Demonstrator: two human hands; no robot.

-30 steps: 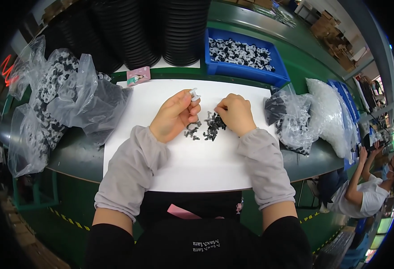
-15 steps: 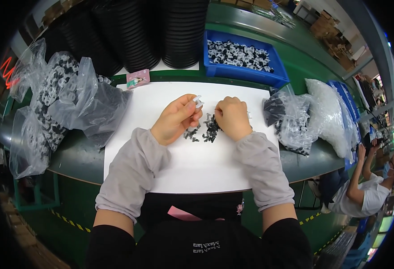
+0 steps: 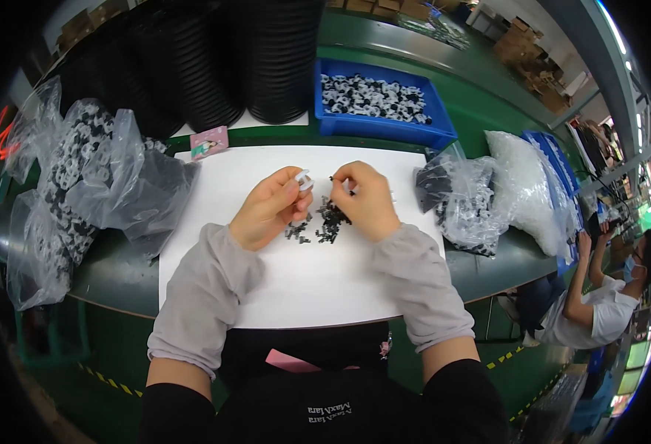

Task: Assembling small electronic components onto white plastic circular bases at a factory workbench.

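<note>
My left hand [image 3: 267, 210] pinches a small white plastic part [image 3: 303, 180] between thumb and fingers, above the white sheet [image 3: 318, 285]. Just to its right, my right hand [image 3: 370, 201] is closed, thumb against fingers. A small black plastic piece [image 3: 332, 178] shows at its fingertips, a short way from the white part and apart from it. Beneath and between the hands lies a loose pile of small black plastic pieces [image 3: 330, 222], with a few scattered to the left.
A blue bin [image 3: 384, 129] of black-and-white parts stands at the back. Plastic bags of parts [image 3: 81, 148] lie left, and more bags [image 3: 473, 203] right. Tall black ringed stacks [image 3: 277, 66] rise behind a pink card [image 3: 209, 143]. Far right, another person [image 3: 599, 307] sits.
My right hand has risen from the black pile and now has a black piece at its fingertips. My left hand keeps the white part. The whole view has shifted slightly.
</note>
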